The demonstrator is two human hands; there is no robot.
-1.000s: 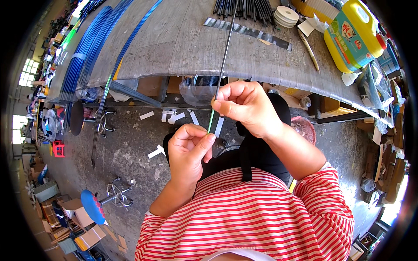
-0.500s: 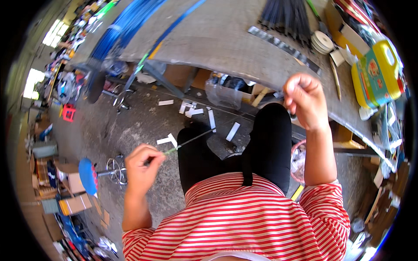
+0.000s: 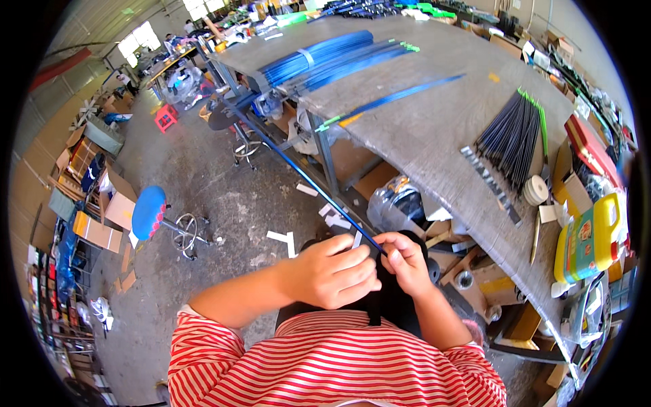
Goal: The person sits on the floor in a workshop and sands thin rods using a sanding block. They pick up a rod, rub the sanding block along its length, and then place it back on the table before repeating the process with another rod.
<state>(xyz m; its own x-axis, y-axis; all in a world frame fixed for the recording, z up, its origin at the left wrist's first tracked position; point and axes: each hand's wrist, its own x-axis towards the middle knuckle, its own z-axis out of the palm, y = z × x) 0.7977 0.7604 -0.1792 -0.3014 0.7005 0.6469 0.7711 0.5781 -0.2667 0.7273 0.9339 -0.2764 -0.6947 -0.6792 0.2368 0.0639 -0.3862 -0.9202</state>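
Observation:
A long, thin blue rod (image 3: 298, 168) slants down from beside the table toward my lap. Its lower end sits between the thumb and fingers of my right hand (image 3: 405, 263), which is closed on it. My left hand (image 3: 332, 273) is curled just left of that end, its back turned up. Whatever its fingers hold, if anything, is hidden behind them. On the table, more blue rods (image 3: 400, 91) lie loose, with a tied bundle of blue rods (image 3: 319, 57) farther back. A fan of dark rods with green tips (image 3: 512, 139) lies to the right.
The grey table (image 3: 420, 136) edges my right side. A white spool (image 3: 535, 190), a dark segmented strip (image 3: 489, 184) and a yellow jug (image 3: 591, 237) stand or lie on it. Cardboard boxes fill the space below. A blue stool (image 3: 149, 212) and white strips (image 3: 333, 216) are on the floor.
My hands were wide apart with a thin, green-tipped strand between them; now they are close together over my lap, at the blue rod's lower end. The view has turned, showing more table.

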